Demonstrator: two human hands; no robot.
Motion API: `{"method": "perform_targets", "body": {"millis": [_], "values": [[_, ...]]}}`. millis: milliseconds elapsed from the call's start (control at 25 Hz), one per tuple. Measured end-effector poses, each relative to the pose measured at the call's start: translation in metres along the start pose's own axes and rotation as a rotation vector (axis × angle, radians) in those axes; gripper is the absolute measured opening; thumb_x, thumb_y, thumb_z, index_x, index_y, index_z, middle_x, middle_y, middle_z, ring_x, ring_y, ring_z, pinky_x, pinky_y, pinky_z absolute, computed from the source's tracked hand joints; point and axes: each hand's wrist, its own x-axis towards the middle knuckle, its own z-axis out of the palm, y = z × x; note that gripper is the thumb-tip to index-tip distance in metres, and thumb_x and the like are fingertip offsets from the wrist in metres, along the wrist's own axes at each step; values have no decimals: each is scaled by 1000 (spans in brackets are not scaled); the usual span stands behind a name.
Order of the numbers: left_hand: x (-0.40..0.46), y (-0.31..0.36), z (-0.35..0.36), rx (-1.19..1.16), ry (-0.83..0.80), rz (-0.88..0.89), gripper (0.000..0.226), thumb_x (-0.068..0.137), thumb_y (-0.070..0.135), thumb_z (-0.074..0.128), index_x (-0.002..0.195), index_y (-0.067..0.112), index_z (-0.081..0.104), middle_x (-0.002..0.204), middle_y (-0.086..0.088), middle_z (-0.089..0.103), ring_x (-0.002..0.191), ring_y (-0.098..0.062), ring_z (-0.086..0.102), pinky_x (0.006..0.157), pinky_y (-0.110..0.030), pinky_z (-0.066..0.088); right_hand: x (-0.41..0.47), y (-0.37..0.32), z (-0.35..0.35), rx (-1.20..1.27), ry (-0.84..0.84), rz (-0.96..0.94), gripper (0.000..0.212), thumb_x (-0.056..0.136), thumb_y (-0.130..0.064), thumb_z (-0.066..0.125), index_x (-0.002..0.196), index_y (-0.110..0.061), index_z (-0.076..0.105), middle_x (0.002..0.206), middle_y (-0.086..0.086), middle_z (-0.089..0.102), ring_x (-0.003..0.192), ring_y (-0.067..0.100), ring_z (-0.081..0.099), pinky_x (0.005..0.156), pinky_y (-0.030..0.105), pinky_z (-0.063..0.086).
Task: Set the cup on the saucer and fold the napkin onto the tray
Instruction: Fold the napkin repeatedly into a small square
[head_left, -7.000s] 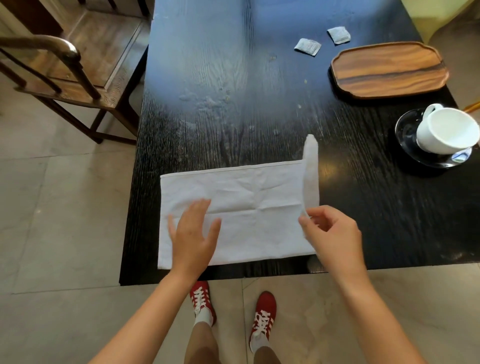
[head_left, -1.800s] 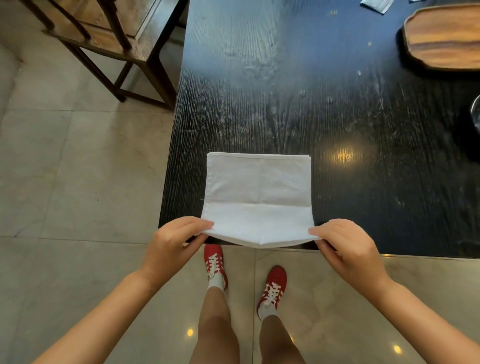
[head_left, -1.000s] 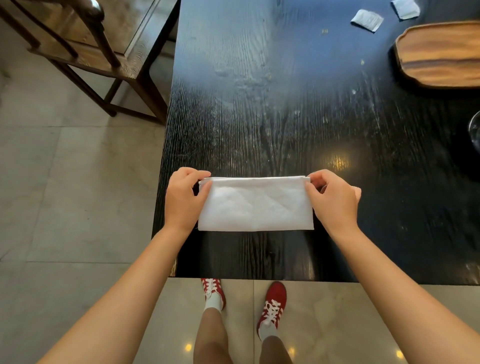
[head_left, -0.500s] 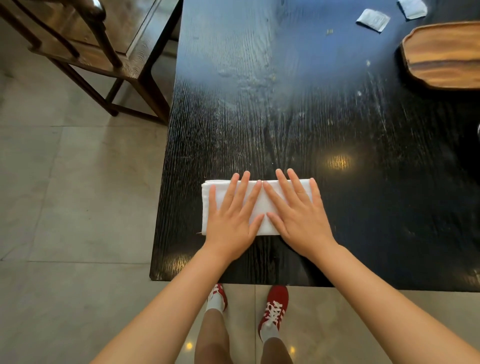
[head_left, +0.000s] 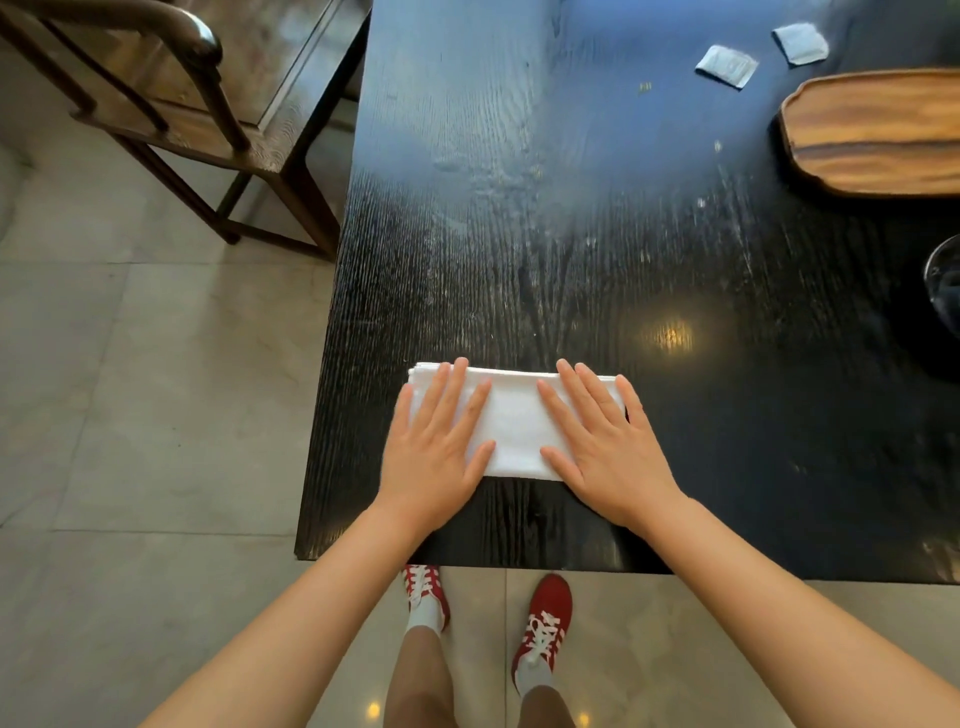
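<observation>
Hands (head_left: 436, 457) spread outward along napkin (head_left: 514, 426), apparently lying left-right.

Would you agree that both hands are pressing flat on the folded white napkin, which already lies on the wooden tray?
Not quite. The head view shows the left hand and right hand pressing flat on the folded napkin, but it lies on the black table near its front edge. The wooden tray sits apart at the far right, with nothing visible on it.
</observation>
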Motion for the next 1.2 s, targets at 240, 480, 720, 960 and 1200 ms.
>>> {"method": "perform_targets", "body": {"millis": [240, 480, 720, 960, 1200], "values": [[-9, 6, -7, 44, -19, -24, 66, 90, 48, 25, 145, 11, 25, 155, -4, 19, 142, -20, 9, 109, -60, -5, -74, -41, -1, 64, 9, 207, 70, 87, -51, 28, 143, -10, 27, 152, 17, 24, 139, 29, 20, 109, 52, 16], [41, 28, -2, -173, -35, 234, 65, 90, 53, 28, 145, 19, 24, 156, -8, 18, 144, -19, 6, 108, -62, -1, -108, -36, 7, -10, -1, -40, 66, 91, -49, 31, 144, -10, 24, 156, 12, 9, 144, 25, 4, 110, 51, 15], [60, 38, 4, -48, -53, 423, 65, 88, 62, 24, 145, 33, 21, 157, -4, 13, 144, -20, 7, 108, -63, -2, -104, -8, 17, -20, 76, -292, 58, 94, -38, 39, 143, -10, 29, 150, 13, 29, 141, 26, 17, 112, 45, 17], [70, 48, 9, -32, -10, 436, 64, 86, 63, 31, 144, 35, 28, 156, -8, 17, 144, -21, 11, 108, -63, 6, -106, -7, 26, -13, 201, -361, 57, 87, -7, 52, 141, -8, 33, 145, 19, 35, 137, 33, 27, 112, 46, 21], [86, 50, 7, 7, -42, 564, 68, 85, 63, 32, 145, 30, 25, 155, -8, 19, 144, -22, 14, 110, -60, 10, -105, -10, 28, -24, 238, -371, 55, 86, -7, 55, 139, -8, 37, 142, 22, 39, 135, 35, 31, 112, 47, 21]]}}
